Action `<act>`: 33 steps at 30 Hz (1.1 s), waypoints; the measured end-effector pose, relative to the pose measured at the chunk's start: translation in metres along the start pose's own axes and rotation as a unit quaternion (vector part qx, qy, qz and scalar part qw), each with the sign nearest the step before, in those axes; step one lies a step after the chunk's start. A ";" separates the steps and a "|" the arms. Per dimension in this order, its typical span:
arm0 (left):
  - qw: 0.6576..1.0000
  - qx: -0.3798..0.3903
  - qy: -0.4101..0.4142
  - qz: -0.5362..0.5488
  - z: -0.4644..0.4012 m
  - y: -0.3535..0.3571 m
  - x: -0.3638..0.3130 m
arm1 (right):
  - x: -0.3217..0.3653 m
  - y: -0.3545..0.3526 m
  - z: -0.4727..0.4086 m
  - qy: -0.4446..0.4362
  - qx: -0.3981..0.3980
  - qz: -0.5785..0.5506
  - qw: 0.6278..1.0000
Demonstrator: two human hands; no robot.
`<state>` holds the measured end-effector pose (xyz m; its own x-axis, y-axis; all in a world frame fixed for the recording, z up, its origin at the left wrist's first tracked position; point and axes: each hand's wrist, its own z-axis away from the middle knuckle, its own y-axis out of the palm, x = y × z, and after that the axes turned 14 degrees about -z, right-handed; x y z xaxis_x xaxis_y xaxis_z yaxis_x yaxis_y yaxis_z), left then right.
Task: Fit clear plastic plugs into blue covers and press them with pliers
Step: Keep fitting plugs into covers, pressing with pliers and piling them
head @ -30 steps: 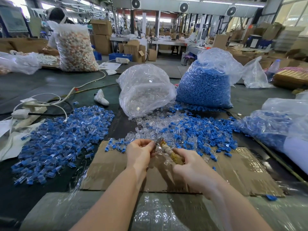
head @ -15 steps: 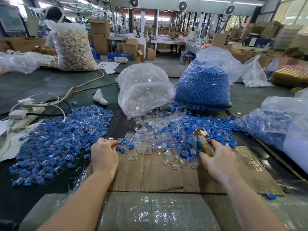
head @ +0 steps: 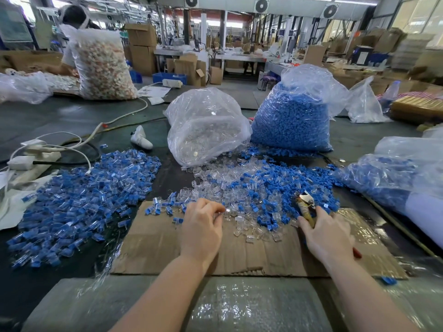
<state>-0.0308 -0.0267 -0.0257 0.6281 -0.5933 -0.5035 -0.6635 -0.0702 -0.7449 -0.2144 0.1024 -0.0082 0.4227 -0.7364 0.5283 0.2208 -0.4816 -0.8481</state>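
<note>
While reaching into the mixed heap, left hand (head: 202,226) curled at the near edge of the loose clear plastic plugs (head: 230,188), fingertips pinching what looks like one clear piece; probably picking the next plug to fit. Right hand (head: 326,236) wrapped round the yellowed handles of the pliers (head: 305,204), nose pointing away over the scattered blue covers (head: 282,185), jaws seemingly a little apart, though hard to tell; likely kept in the palm so pressing can follow without setting the tool down, with a free finger reaching toward the covers. Loose plugs and covers spilled together on and just beyond the far edge of a flattened cardboard sheet (head: 167,248), presumably laid as a working pad within easy reach of both hands. Finished-looking blue-and-clear pieces (head: 84,200) heaped apart to the left, most likely to keep done work away from raw stock. Bag of clear plugs (head: 206,125) lying open toward the heap, and bag of blue covers (head: 292,121) standing just beside it, both feeding the pile. Another bag of blue parts (head: 395,173) at the right. Power strip and cables (head: 33,154) far left. No brand, label or legible writing anywhere on bags, tool or cardboard.
</note>
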 end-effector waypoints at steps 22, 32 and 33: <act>0.978 0.172 0.110 0.042 0.010 0.008 -0.015 | 0.020 0.011 0.007 -0.232 -0.042 0.125 0.964; 0.984 0.133 0.023 0.115 0.007 0.005 -0.013 | 0.025 0.010 0.008 -0.238 -0.045 0.154 0.958; 0.982 0.136 0.011 0.134 0.006 0.005 -0.013 | 0.026 0.009 0.008 -0.238 -0.046 0.154 0.958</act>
<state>-0.0399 -0.0147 -0.0257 0.4356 -0.5784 -0.6897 -0.6682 0.3055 -0.6783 -0.1937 0.0826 -0.0021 0.8125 -0.5613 0.1576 -0.0476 -0.3332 -0.9417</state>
